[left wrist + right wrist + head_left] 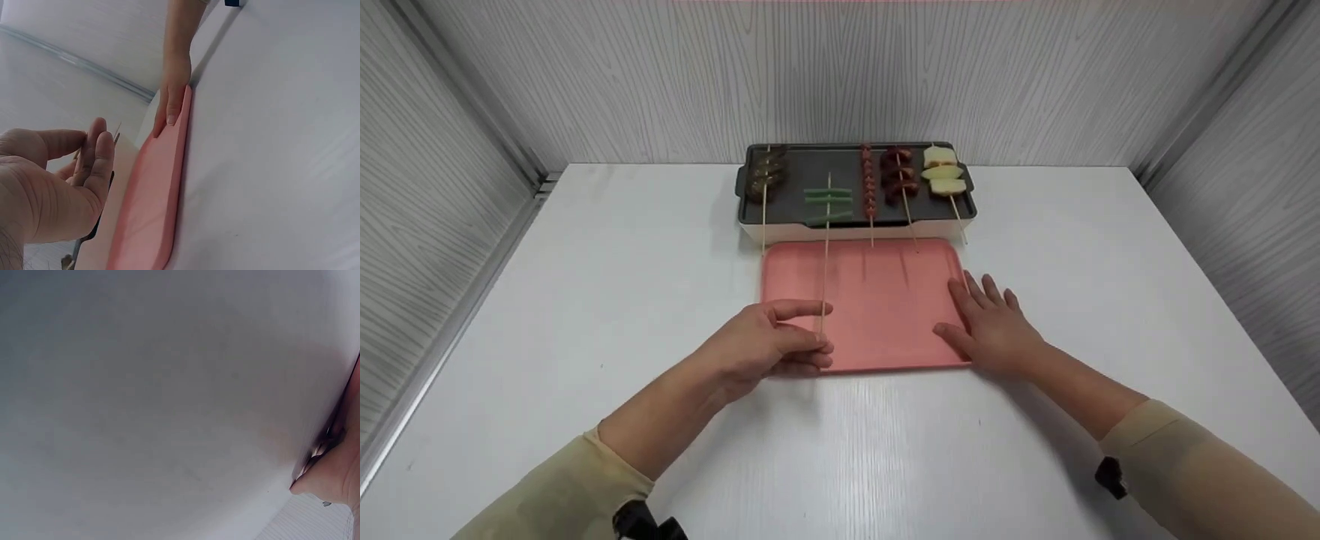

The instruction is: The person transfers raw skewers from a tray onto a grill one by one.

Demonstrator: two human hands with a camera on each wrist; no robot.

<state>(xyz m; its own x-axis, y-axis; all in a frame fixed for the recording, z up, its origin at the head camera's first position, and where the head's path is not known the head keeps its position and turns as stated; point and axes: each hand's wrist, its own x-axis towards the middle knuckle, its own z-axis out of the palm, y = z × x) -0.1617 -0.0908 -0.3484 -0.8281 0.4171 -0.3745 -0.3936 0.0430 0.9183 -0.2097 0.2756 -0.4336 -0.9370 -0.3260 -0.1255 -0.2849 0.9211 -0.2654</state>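
Note:
In the head view my left hand (776,341) pinches the lower end of a skewer of green vegetable pieces (828,199) between thumb and fingers. The stick slants up over a pink tray (885,315), its green pieces in front of or above the dark grill plate (817,165); I cannot tell whether they touch it. My right hand (997,330) rests at the tray's right edge, fingers spread, thumb over the rim. In the left wrist view, the left hand (62,174) appears close up, its thumb meeting the fingers. Only part of the right hand (332,472) shows in its wrist view.
Along the grill lie a dark brown skewer (767,172), a thin red skewer (868,184), a dark red skewer (898,176) and a pale yellow-white skewer (943,172). Their sticks overhang the front edge. White table (645,262) surrounds the tray; panelled walls (840,75) stand behind and beside.

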